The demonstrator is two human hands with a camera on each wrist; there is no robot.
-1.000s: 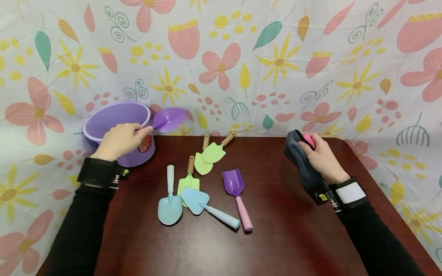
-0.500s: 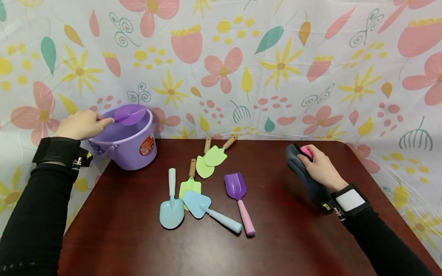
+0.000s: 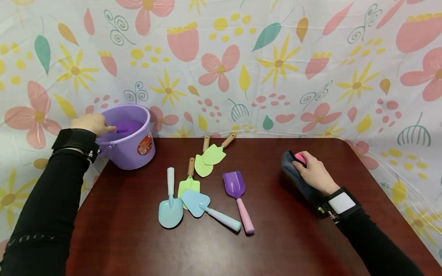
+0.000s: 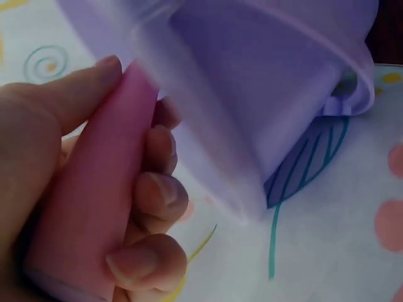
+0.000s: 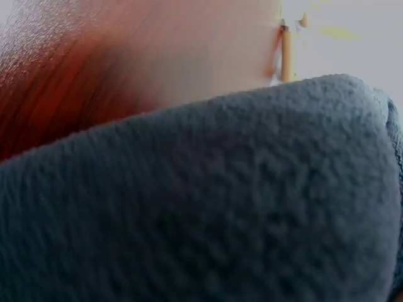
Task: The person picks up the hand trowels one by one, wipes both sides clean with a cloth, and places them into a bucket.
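Overlapping trowels (image 3: 195, 202) near the bucket (image 3: 132, 153)

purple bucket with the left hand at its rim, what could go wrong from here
The purple bucket stands near the left edge of the table, so a knock from the left hand might shift or tip it.

The held purple trowel has its blade inside the bucket but its pink handle at the rim; released now, it could topple outward.

The pink item by the right hand might slip from the grey cloth.
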